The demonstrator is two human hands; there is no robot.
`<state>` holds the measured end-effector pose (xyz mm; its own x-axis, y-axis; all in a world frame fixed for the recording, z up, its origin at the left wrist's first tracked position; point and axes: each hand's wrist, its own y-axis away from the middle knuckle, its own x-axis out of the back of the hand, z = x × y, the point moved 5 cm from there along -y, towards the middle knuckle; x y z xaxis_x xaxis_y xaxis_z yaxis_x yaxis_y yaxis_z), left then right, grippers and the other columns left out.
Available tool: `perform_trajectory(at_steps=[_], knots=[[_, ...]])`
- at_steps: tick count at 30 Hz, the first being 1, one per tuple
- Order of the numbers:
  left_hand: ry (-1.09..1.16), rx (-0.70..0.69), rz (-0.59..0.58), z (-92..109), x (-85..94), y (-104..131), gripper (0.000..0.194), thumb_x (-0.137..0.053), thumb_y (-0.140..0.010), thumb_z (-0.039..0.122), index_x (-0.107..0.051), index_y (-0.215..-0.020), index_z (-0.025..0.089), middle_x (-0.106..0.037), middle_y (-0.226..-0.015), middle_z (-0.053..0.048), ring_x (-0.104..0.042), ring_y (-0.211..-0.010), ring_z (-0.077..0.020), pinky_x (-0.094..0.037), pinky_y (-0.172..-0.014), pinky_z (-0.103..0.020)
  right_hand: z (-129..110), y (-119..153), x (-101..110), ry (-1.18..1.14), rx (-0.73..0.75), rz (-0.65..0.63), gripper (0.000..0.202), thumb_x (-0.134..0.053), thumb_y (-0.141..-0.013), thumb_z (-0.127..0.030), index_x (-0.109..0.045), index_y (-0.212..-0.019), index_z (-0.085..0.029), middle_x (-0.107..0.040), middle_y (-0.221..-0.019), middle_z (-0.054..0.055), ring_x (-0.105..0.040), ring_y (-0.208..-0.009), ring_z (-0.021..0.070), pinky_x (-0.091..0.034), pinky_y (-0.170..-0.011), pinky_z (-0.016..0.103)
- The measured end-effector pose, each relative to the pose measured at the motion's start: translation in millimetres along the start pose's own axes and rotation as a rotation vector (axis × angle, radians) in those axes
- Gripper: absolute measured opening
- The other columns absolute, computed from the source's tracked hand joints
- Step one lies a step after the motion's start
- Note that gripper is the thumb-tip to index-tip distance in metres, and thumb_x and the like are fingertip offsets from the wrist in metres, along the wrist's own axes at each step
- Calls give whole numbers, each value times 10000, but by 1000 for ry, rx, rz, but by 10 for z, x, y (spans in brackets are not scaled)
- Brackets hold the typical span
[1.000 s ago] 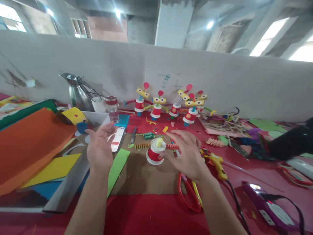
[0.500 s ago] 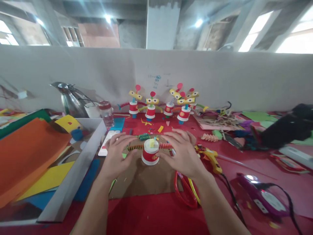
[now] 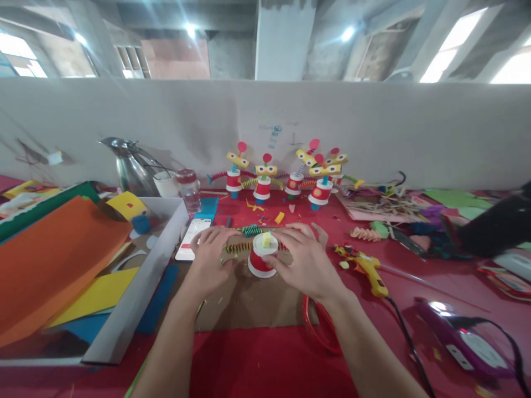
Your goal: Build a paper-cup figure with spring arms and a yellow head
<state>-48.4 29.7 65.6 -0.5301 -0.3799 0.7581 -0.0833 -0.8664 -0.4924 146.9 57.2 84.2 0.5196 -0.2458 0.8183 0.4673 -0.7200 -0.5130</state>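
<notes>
A red and white paper cup [image 3: 262,260] stands upside down on a brown cardboard sheet [image 3: 244,309], with a small yellow paper piece [image 3: 266,239] on top. Folded paper springs stick out from both its sides. My left hand [image 3: 211,260] is at the left spring [image 3: 237,248], its fingers apart and curved. My right hand [image 3: 305,257] reaches over the right spring, its thumb against the cup's right side and its fingers spread. Behind the cup lies a teal coiled paper spring [image 3: 251,230].
Several finished cup figures [image 3: 262,189] stand by the wall. At left are a white tray [image 3: 136,287] of coloured paper and a phone [image 3: 193,239]. To the right lie a yellow glue gun [image 3: 371,271], red-handled scissors [image 3: 321,326] and a purple device [image 3: 464,337].
My right hand has moved inward over the right spring and closer to the cup. The view has shifted, so the whole scene sits slightly farther right.
</notes>
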Motion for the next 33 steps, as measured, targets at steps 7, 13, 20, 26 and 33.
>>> perform_trajectory(at_steps=[7, 13, 20, 26, 33], knots=[[20, -14, 54, 11, -56, -24, 209, -642, -785, 187, -676, -965, 288, -718, -1059, -29, -598, -1060, -266, -291, -1003, -499, 10, 8, -25, -28, 2, -5, 358, -643, -844, -439, -665, -1109, -199, -702, -1134, 80, -507, -1158, 306, -362, -997, 517], [50, -26, 79, 82, -92, -8, 145, -615, -837, 267, -697, -951, 299, -743, -999, -29, -637, -995, -250, -275, -1007, -489, 5, 16, -36, -39, -3, -3, 348, -619, -855, -446, -666, -1091, -196, -711, -1109, 97, -535, -1156, 308, -352, -1001, 533], [73, -48, 71, 156, -107, -4, 158, -583, -851, 240, -690, -958, 281, -739, -965, -27, -630, -946, -241, -282, -975, -493, -6, 13, -23, -44, 1, 14, 310, -629, -851, -431, -675, -1064, -211, -713, -1095, 92, -546, -1127, 303, -355, -995, 530], [49, -26, 87, 172, -151, -8, 123, -584, -849, 250, -685, -918, 266, -723, -967, -40, -599, -984, -260, -285, -974, -507, -12, 23, -15, -17, -16, 13, 290, -640, -845, -414, -674, -1055, -216, -713, -1091, 77, -547, -1134, 298, -287, -1045, 547], [307, 76, 213, -40, 80, -11, 431, -695, -761, 474, -646, -1144, 282, -650, -1211, -62, -521, -1177, -283, -321, -1038, -471, -19, 28, -23, -13, -22, 17, 317, -620, -854, -421, -661, -1089, -213, -712, -1098, 78, -549, -1137, 298, -260, -1061, 549]])
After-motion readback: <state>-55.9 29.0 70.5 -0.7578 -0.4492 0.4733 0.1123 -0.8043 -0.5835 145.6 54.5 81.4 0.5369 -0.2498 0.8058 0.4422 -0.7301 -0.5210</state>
